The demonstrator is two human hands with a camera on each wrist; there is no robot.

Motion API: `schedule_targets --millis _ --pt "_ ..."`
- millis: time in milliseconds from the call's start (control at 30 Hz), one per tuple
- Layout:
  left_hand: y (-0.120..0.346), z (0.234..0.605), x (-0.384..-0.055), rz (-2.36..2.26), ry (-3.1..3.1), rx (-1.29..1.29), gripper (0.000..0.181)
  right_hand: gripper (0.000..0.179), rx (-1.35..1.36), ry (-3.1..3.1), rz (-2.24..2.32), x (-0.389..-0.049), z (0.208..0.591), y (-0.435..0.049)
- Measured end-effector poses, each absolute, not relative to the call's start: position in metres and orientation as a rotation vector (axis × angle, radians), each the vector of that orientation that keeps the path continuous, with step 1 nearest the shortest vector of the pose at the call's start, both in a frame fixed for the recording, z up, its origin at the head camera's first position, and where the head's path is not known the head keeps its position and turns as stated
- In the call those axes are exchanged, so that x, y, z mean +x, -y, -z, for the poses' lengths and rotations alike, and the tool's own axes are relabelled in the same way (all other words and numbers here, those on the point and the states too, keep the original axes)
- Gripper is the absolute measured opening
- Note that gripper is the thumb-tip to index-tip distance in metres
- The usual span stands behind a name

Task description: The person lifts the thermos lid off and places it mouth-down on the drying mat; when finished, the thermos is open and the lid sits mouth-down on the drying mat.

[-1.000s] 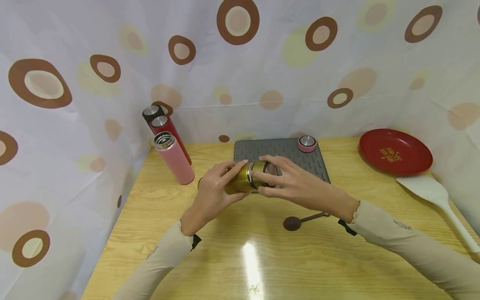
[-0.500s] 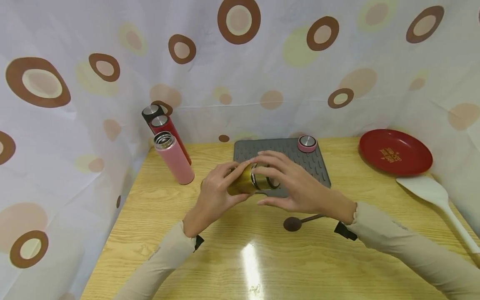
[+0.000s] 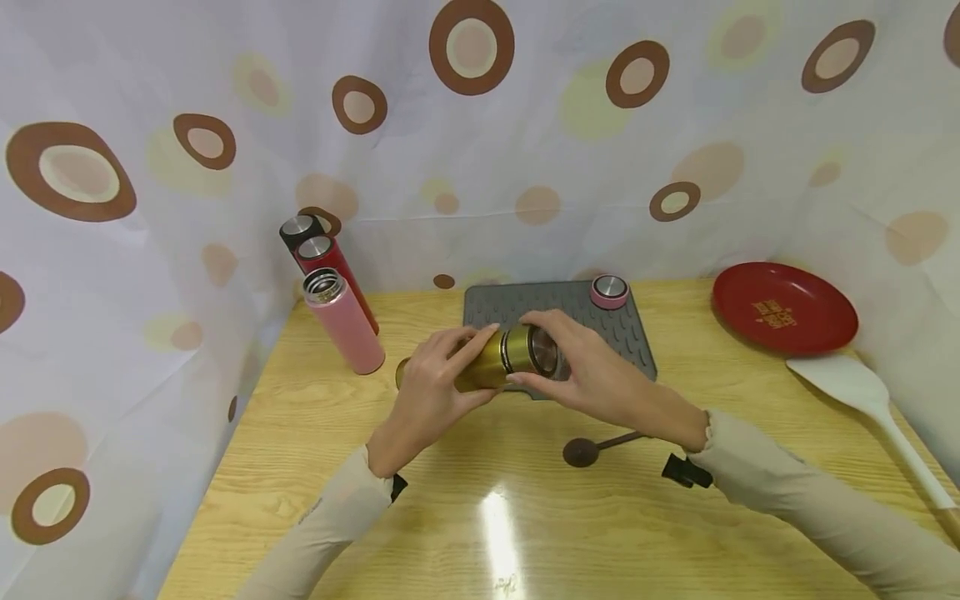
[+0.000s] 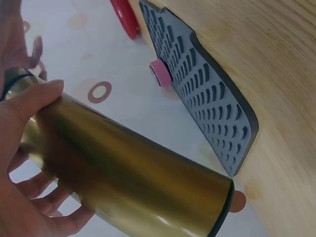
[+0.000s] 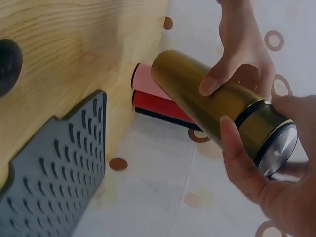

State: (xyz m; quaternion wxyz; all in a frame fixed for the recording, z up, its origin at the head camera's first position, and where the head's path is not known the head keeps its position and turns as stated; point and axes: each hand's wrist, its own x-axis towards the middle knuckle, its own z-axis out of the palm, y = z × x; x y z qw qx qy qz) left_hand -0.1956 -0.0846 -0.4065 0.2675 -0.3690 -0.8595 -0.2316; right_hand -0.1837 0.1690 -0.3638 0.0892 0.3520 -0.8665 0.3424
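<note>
A gold vacuum flask (image 3: 480, 371) is held tilted on its side above the table, its steel-topped lid end pointing right. My left hand (image 3: 431, 379) grips its body, thumb and fingers on opposite sides, as the left wrist view of the flask (image 4: 143, 168) also shows. Around the gold lid (image 3: 519, 350) curl the thumb and fingers of my right hand (image 3: 596, 367). In the right wrist view a dark ring separates lid (image 5: 261, 128) from body. Left of the hands stands a pink flask (image 3: 348, 329) with its mouth uncovered. A pink lid (image 3: 609, 293) sits on the grey ridged mat (image 3: 517, 302).
Behind the pink flask stand a red flask (image 3: 347, 273) and a black one (image 3: 298, 227). A dark brown spoon (image 3: 581, 452) lies in front of the mat. At the right are a red plate (image 3: 750, 300) and a white spatula (image 3: 843, 382). Patterned cloth (image 3: 525, 150) surrounds the table.
My right hand's fingers loosened and spread around the lid half a second ago, and now close round it again. The left hand keeps its grip on the flask. The other objects stay put.
</note>
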Motion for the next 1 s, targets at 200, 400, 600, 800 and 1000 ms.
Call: schedule_targets --millis 200,400,600,800,1000 --pt "0.083 0.405 -0.198 0.739 2.333 -0.972 0.084 0.079 1.409 2.256 -0.685 -0.198 0.363 -0.188" --pt "0.098 0.404 -0.198 0.876 2.423 -0.859 0.081 0.086 1.383 2.135 -0.419 -0.211 0.354 -0.220" --pt "0.124 0.410 -0.190 0.896 2.429 -0.708 0.082 0.080 1.053 2.276 -0.689 -0.243 0.364 -0.261" --pt "0.131 0.413 -0.194 0.938 2.406 -0.674 0.083 0.066 0.843 2.477 -0.860 -0.272 0.401 -0.278" --pt "0.133 0.413 -0.203 1.075 2.363 -0.648 0.082 0.066 0.697 2.697 -0.899 -0.284 0.422 -0.296"
